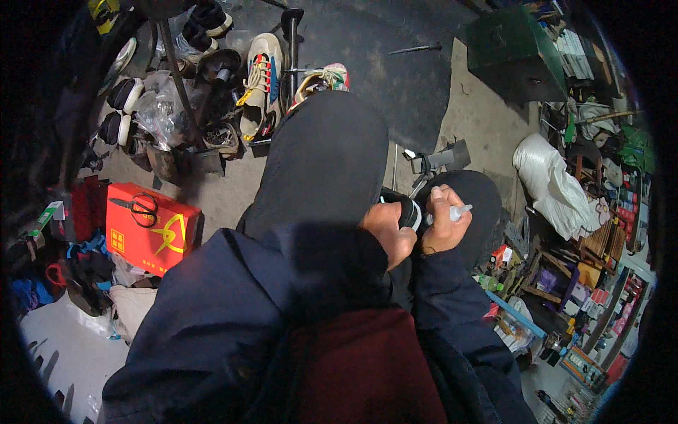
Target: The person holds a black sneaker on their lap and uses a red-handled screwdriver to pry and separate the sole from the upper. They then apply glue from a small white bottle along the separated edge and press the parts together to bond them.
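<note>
My left hand point(387, 230) is closed around a black shoe point(407, 212) with a white sole edge, held between my knees. Much of the shoe is hidden behind my fingers and sleeve. Close beside it on the right, my right hand point(445, 225) grips a small whitish squeeze bottle point(458, 211) with a narrow tip pointing right. The bottle's body is mostly covered by my fingers. Just beyond my hands stands a grey metal tool or stand point(441, 159) with a flat plate, partly hidden by my right knee.
On the left, black-handled scissors point(143, 210) lie on a red box point(152, 244). Several shoes, including a beige sneaker point(263, 81), crowd the far left near a plastic bag point(164, 109). A green box point(515, 56), a white sack point(554, 187) and cluttered supplies line the right.
</note>
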Available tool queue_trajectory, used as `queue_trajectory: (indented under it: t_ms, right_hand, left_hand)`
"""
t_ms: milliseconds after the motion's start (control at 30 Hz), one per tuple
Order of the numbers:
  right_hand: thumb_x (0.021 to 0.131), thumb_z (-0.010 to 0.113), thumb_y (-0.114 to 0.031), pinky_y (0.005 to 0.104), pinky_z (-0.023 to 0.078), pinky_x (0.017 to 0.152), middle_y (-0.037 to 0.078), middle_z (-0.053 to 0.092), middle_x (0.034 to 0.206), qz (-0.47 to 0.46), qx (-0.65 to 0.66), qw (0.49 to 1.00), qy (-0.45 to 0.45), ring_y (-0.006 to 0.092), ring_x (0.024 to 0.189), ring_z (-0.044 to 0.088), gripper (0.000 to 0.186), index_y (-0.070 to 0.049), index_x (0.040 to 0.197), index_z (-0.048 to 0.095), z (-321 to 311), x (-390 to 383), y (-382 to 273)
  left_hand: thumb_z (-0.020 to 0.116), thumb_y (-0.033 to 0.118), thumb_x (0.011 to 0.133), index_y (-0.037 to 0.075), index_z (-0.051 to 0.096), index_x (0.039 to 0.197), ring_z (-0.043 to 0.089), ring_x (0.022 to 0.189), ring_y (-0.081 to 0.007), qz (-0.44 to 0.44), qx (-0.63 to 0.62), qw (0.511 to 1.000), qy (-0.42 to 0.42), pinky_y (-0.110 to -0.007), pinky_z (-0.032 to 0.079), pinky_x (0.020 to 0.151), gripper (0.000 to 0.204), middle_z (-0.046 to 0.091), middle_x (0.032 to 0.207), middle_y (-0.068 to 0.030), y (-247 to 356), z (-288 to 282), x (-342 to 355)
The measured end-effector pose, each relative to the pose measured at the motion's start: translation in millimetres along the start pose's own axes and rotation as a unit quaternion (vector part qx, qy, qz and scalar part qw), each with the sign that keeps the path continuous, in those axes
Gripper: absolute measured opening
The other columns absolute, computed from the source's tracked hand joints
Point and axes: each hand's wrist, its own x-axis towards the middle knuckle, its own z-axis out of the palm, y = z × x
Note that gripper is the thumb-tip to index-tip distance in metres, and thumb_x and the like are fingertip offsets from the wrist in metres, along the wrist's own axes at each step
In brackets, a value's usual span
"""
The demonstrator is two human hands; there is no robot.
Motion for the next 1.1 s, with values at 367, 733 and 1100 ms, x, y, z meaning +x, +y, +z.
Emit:
queue_trajectory:
  t_ms: [367, 733, 1100]
  right_hand:
    - [0.100, 0.063, -0.016, 0.0296, 0.032, 0.064, -0.001, 0.048, 0.071, 0.027, 0.065, 0.997, -0.032, 0.0089, 0.068, 0.041, 0.036, -0.003, 0.069, 0.048, -7, 0, -2]
    - [0.104, 0.058, -0.014, 0.0301, 0.031, 0.063, 0.001, 0.046, 0.073, -0.026, 0.048, 0.999, 0.005, 0.0093, 0.068, 0.038, 0.037, -0.004, 0.070, 0.046, -13, -20, -7]
    - [0.105, 0.054, -0.022, 0.0294, 0.031, 0.065, 0.004, 0.052, 0.078, -0.072, -0.010, 0.997, 0.028, 0.0109, 0.070, 0.041, 0.036, -0.001, 0.076, 0.053, -20, -39, -8]
  left_hand:
    - [0.064, 0.012, 0.076, -0.001, 0.066, 0.083, 0.067, 0.079, -0.0469, 0.015, -0.020, 1.000, -0.001, -0.051, 0.052, 0.074, 0.016, 0.067, 0.079, -0.0278, -3, 0, 3]
    - [0.062, 0.015, 0.078, -0.001, 0.064, 0.079, 0.065, 0.074, -0.0438, -0.014, -0.034, 0.999, -0.015, -0.049, 0.050, 0.069, 0.016, 0.066, 0.077, -0.0251, 10, -7, -1]
    - [0.060, 0.014, 0.081, 0.000, 0.063, 0.078, 0.064, 0.070, -0.0375, -0.017, -0.046, 0.998, -0.046, -0.046, 0.050, 0.069, 0.015, 0.065, 0.073, -0.0224, 9, -8, 0]
